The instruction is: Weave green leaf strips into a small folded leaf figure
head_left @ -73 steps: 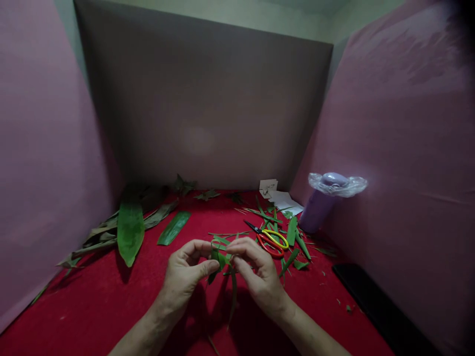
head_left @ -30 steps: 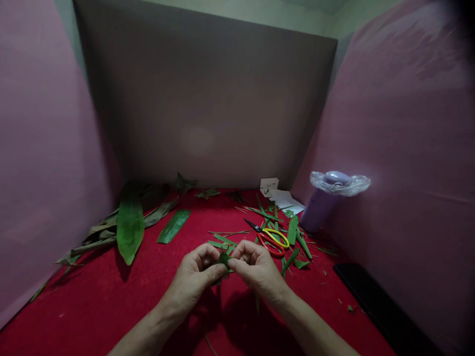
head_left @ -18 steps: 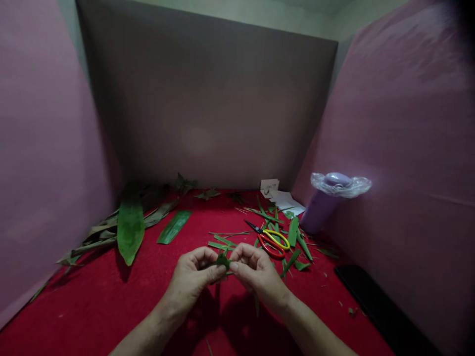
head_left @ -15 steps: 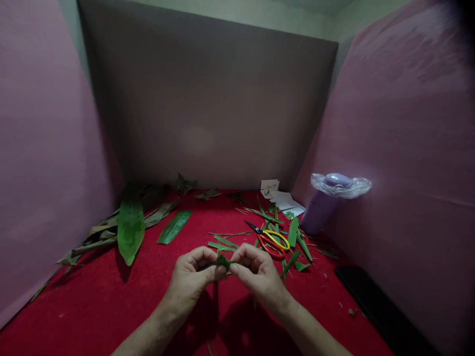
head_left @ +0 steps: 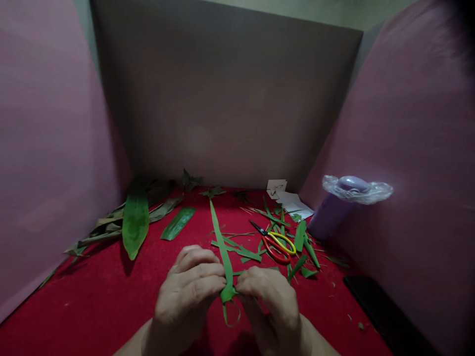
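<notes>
Between my two hands is a folded green leaf strip (head_left: 227, 292). Its long flat end stretches up and away from me, and a thin curled loop hangs below the folded part. My left hand (head_left: 189, 296) pinches the fold from the left, fingers curled. From the right, my right hand (head_left: 269, 301) grips the other side of the fold; both thumbs are mostly hidden. Just beyond the right hand lie scissors (head_left: 276, 242) with one red and one yellow handle, blades pointing up-left, among cut green leaf pieces (head_left: 237, 251).
Broad leaf (head_left: 135, 222) and dried leaves (head_left: 107, 225) lie on the left; a cut leaf section (head_left: 178, 223) is nearby. At right stand a purple bottle (head_left: 332, 212) with plastic wrap and a black flat object (head_left: 382, 311). White papers (head_left: 293, 203) lie at the back of the red cloth (head_left: 92, 306).
The hands have turned and come lower and nearer. The leaf strip's long end now points away from me, and a thin loop shows beneath the fold. The view has shifted slightly.
</notes>
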A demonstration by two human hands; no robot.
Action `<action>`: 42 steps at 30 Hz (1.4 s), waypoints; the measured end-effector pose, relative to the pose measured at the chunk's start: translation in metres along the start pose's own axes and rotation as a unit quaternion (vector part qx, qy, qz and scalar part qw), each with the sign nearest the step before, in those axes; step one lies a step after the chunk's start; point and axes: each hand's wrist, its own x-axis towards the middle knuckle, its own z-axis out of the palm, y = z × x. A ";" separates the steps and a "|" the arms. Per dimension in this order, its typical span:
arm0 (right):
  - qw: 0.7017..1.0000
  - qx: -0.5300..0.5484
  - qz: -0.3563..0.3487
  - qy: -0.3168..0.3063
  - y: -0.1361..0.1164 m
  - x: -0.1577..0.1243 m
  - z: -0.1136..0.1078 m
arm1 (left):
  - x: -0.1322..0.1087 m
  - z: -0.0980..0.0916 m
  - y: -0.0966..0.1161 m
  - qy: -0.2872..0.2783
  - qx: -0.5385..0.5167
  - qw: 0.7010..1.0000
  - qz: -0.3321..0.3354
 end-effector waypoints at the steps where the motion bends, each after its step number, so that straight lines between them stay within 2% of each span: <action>1: 1.000 0.001 0.005 -0.005 0.000 -0.001 0.001 | -0.002 0.001 -0.001 0.007 -0.016 1.000 -0.024; 3: 1.000 0.009 0.030 -0.002 0.001 -0.001 0.003 | -0.004 0.005 -0.004 0.022 -0.062 0.994 -0.092; 5: 0.995 0.036 0.092 0.015 0.002 0.000 0.006 | -0.004 0.010 -0.008 0.038 -0.121 0.970 -0.207; 8: 0.960 0.149 0.235 0.028 0.006 0.004 0.012 | -0.002 0.016 -0.014 0.040 -0.237 0.888 -0.392; 10: 0.919 0.243 0.309 0.036 0.010 0.007 0.015 | 0.001 0.020 -0.016 0.049 -0.286 0.846 -0.448; 12: 0.888 0.301 0.344 0.054 0.013 0.008 0.018 | 0.002 0.021 -0.017 0.059 -0.302 0.830 -0.464; 14: 0.878 0.315 0.353 0.065 0.016 0.009 0.019 | 0.003 0.022 -0.017 0.064 -0.306 0.824 -0.472; 19: 0.892 0.285 0.345 0.068 0.019 0.009 0.020 | 0.003 0.023 -0.015 0.066 -0.315 0.817 -0.479; 29: 0.896 0.257 0.354 0.071 0.024 0.008 0.024 | 0.001 0.025 -0.018 0.050 -0.308 0.821 -0.477; 35: 0.880 0.329 0.340 0.036 0.026 0.007 0.022 | 0.002 0.022 -0.016 0.037 -0.299 0.814 -0.497; 39: 0.908 0.271 0.312 0.074 0.030 0.012 0.011 | 0.002 0.017 -0.019 0.020 -0.326 0.812 -0.483; 41: 0.901 0.292 0.315 0.050 0.031 0.014 0.008 | 0.002 0.016 -0.020 0.011 -0.339 0.812 -0.474; 42: 0.887 0.323 0.330 0.022 0.032 0.014 0.007 | 0.002 0.016 -0.020 0.008 -0.345 0.812 -0.471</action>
